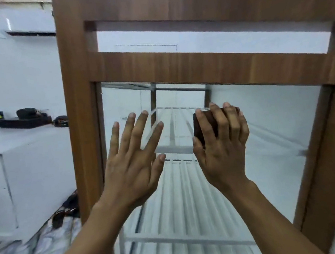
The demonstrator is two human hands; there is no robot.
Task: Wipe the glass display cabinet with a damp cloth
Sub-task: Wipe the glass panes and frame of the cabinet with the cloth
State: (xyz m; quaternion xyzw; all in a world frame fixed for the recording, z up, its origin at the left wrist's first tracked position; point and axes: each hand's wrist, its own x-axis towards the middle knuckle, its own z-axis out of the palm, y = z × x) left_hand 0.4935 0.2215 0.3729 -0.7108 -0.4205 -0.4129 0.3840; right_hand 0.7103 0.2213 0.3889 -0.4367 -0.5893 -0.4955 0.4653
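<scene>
The glass display cabinet [82, 119] has a brown wooden frame and fills the middle of the head view. Its glass front [268, 136] shows white glass shelves inside. My right hand [223, 147] presses a dark brown folded cloth [202, 127] against the glass near the upper middle of the pane. My left hand [132, 160] is held up beside it, fingers spread, palm toward the glass, holding nothing. Whether the left palm touches the glass I cannot tell.
A white counter [18, 148] stands to the left, with dark objects [26, 120] on it. Above it hangs a white air conditioner [27, 23]. Dark bags [67, 209] lie on the patterned floor by the cabinet's left post.
</scene>
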